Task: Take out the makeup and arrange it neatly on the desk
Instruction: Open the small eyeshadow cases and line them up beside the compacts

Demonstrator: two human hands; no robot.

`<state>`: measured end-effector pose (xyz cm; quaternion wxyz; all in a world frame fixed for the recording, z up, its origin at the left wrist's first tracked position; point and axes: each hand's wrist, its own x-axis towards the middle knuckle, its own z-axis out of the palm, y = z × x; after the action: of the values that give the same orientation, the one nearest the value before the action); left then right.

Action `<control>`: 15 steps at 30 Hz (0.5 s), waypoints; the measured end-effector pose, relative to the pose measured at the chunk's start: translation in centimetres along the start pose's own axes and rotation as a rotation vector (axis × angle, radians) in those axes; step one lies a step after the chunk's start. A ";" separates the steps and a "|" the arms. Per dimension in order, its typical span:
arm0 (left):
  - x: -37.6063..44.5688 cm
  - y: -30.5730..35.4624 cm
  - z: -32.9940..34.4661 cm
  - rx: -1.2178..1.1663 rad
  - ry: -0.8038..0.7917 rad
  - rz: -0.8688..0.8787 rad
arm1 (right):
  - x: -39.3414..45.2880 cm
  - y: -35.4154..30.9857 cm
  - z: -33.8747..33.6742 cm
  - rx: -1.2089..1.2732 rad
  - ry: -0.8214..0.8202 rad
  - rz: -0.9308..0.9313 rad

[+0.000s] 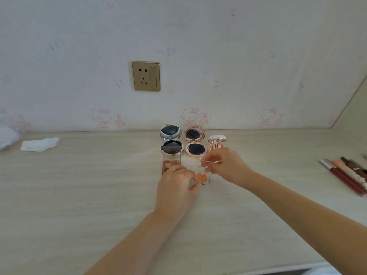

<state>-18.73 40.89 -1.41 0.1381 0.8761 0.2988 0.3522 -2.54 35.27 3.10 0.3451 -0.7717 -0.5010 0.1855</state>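
Here my left hand (174, 180) fingers pinch the small square orange-pan compact (201, 178) flat on the pale worktop (79, 195) while my right hand (222, 162) fingers pinch its thin clear lid (210, 161); light, slippery, probably brittle, best gripped by the edges.

A small square blush pan (202, 178), orange, lies flat on the worktop (89, 185) under my left grip (176, 183); its clear lid (210, 162) is raised in my right grip (222, 161). Just left, a brown eyeshadow palette (171, 162) lies open. Behind stand three open compacts: a silver one (171, 141) with dark puff, a rose-gold one (195, 142), and a small pink one (216, 142). At far right, slim lip pencils and tubes (347, 177) lie side by side.
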 end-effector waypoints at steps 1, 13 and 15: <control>0.0 -0.1 0.0 0.030 -0.014 0.011 | 0.1 0.1 0.1 -0.007 -0.002 0.002; 0.6 0.0 0.6 0.107 0.005 0.041 | 2.1 0.3 0.0 -0.208 0.019 -0.103; 0.8 -0.2 0.9 0.158 0.002 0.072 | 2.4 0.3 0.1 -0.231 0.037 -0.124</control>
<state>-17.72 41.52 -1.71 0.0556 0.8941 0.2938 0.3333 -1.36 37.36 3.00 0.2742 -0.7771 -0.5593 0.0905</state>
